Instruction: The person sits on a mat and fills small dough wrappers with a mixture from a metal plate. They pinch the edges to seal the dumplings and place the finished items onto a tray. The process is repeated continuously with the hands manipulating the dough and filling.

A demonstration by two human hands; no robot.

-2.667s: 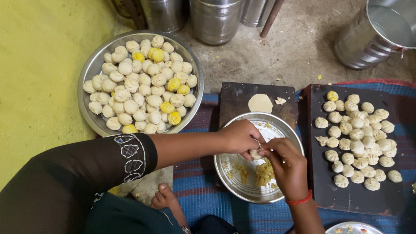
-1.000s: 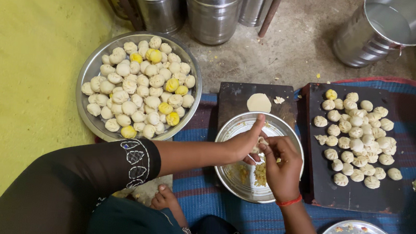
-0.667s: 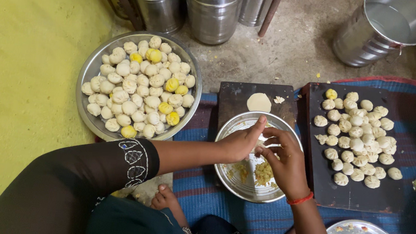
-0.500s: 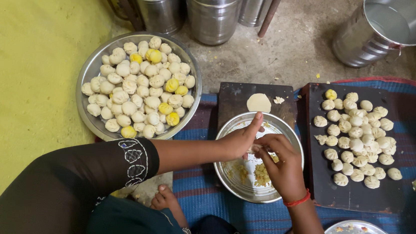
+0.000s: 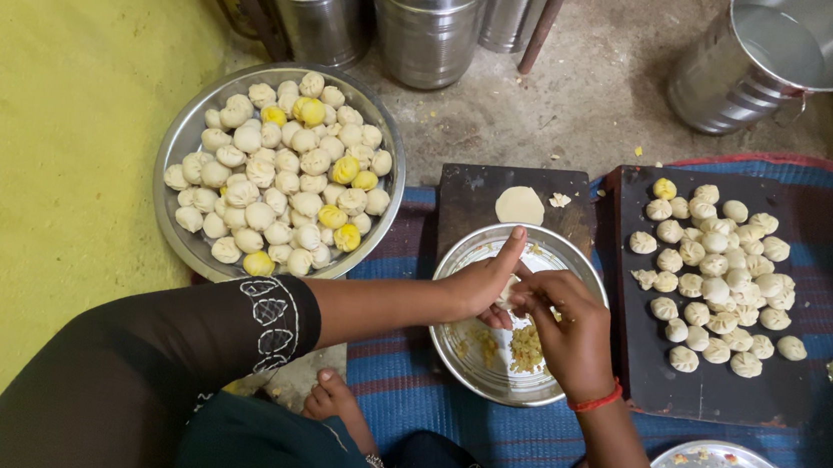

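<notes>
Hands unmoved | steel bowl: filling scraps | round tray: dumplings

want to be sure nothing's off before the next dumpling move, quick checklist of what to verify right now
1. Dough piece held by both hands: ok. The left hand and right hand meet on a pale dumpling over the steel bowl.
2. Dumpling sealed: cannot tell, the fingers hide it.
3. Filling left: ok, a small yellowish heap of filling lies in the bowl.
4. Spare wrapper ready: ok, one flat dough disc lies on the small dark board.
5. Room to set it down: ok, the big dark board has bare space near its front edge; the round tray is nearly full.
</notes>
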